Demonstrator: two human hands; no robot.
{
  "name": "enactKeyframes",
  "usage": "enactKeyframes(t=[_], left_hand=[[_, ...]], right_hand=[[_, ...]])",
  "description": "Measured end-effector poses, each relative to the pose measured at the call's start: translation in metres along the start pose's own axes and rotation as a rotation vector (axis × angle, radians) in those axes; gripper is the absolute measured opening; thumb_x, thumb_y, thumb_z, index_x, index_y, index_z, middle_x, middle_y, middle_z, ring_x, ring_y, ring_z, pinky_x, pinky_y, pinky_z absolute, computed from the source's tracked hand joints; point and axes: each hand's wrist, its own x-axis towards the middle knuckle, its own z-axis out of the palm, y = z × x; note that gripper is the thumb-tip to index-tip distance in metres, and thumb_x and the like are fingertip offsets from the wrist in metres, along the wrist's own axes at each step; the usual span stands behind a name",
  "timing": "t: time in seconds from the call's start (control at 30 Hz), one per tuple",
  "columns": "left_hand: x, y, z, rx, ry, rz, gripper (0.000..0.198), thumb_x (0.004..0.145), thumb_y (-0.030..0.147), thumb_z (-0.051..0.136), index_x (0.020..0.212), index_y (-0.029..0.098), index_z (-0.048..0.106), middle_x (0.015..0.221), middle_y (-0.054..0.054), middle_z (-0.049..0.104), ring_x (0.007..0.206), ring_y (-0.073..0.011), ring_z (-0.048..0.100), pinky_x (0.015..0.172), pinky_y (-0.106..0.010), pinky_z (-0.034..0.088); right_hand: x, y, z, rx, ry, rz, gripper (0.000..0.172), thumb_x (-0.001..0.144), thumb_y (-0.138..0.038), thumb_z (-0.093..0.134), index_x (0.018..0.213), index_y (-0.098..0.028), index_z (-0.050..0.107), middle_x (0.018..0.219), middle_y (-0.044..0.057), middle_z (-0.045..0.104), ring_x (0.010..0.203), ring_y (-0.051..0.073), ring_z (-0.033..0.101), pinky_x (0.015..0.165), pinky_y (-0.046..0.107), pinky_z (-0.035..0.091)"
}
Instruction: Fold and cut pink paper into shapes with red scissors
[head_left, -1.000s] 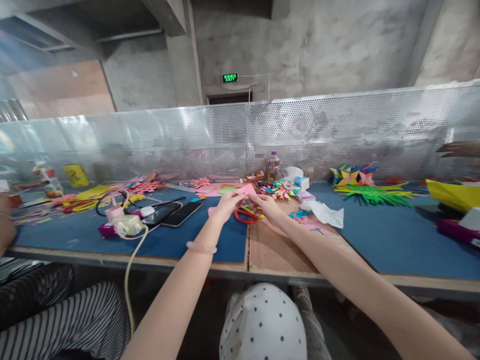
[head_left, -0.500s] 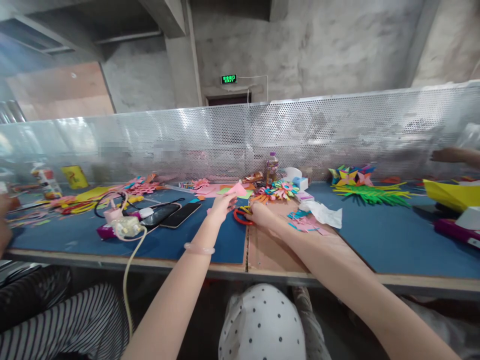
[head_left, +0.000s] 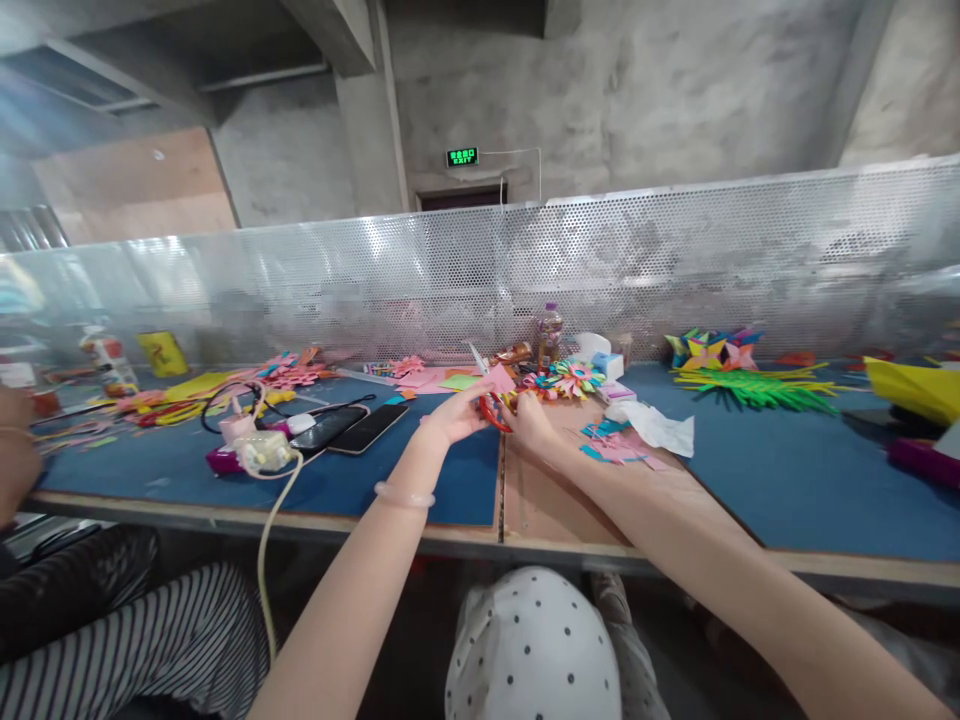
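Note:
My left hand, a pale bracelet on its wrist, has its fingers closed on a piece of pink paper. In my right hand is a pair of scissors with red handles, and a pale blade sticks up beside the paper. Both hands meet low over the table, and the left fingertips overlap the scissors, so their exact grip is hidden. Just beyond the hands lie pink and green paper sheets and a multicoloured paper flower.
Two dark phones and a power strip with a plug lie to the left. Paper scraps and a white tissue are on the right. Behind them stands a bottle. A co-worker's hand shows at far left.
My left hand has moved right with the pink paper, up against my right hand. The scissors have turned, so a blade now points upward. The co-worker's arm at far right is out of view.

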Motion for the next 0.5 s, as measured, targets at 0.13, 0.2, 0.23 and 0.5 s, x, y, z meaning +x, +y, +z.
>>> enactKeyframes(t=[0.13, 0.2, 0.23, 0.5], left_hand=[[-0.004, 0.002, 0.004, -0.026, -0.119, 0.042, 0.020, 0.068, 0.012, 0.067, 0.063, 0.013, 0.049, 0.046, 0.009, 0.031, 0.038, 0.0005, 0.028, 0.038, -0.013, 0.027], [-0.005, 0.004, 0.003, -0.005, -0.102, 0.034, 0.026, 0.068, 0.010, 0.066, 0.059, 0.014, 0.043, 0.044, 0.011, 0.022, 0.035, 0.0012, 0.020, 0.035, -0.013, 0.020], [-0.006, 0.005, 0.003, 0.009, -0.094, 0.031, 0.028, 0.069, 0.010, 0.066, 0.058, 0.015, 0.041, 0.044, 0.011, 0.020, 0.035, 0.0012, 0.018, 0.034, -0.013, 0.018], [-0.010, 0.009, 0.004, 0.013, -0.060, 0.008, 0.035, 0.069, 0.013, 0.066, 0.055, 0.017, 0.034, 0.044, 0.012, 0.017, 0.035, 0.0008, 0.013, 0.033, -0.013, 0.015]], right_hand=[[-0.006, -0.011, 0.004, -0.058, -0.109, 0.029, 0.018, 0.079, -0.024, 0.048, 0.062, -0.020, 0.044, 0.069, 0.008, 0.055, 0.067, 0.019, 0.053, 0.063, 0.029, 0.039], [-0.008, -0.015, 0.006, -0.075, -0.145, 0.031, 0.013, 0.077, -0.021, 0.048, 0.065, -0.019, 0.047, 0.069, 0.008, 0.056, 0.066, 0.018, 0.054, 0.063, 0.028, 0.038], [-0.007, -0.015, 0.006, -0.082, -0.138, 0.018, 0.009, 0.076, -0.020, 0.049, 0.067, -0.018, 0.049, 0.070, 0.008, 0.057, 0.067, 0.019, 0.054, 0.063, 0.028, 0.039], [0.003, -0.004, 0.002, -0.167, -0.071, -0.110, 0.026, 0.067, -0.033, 0.060, 0.084, -0.014, 0.057, 0.085, 0.011, 0.056, 0.086, 0.024, 0.051, 0.074, 0.032, 0.041]])
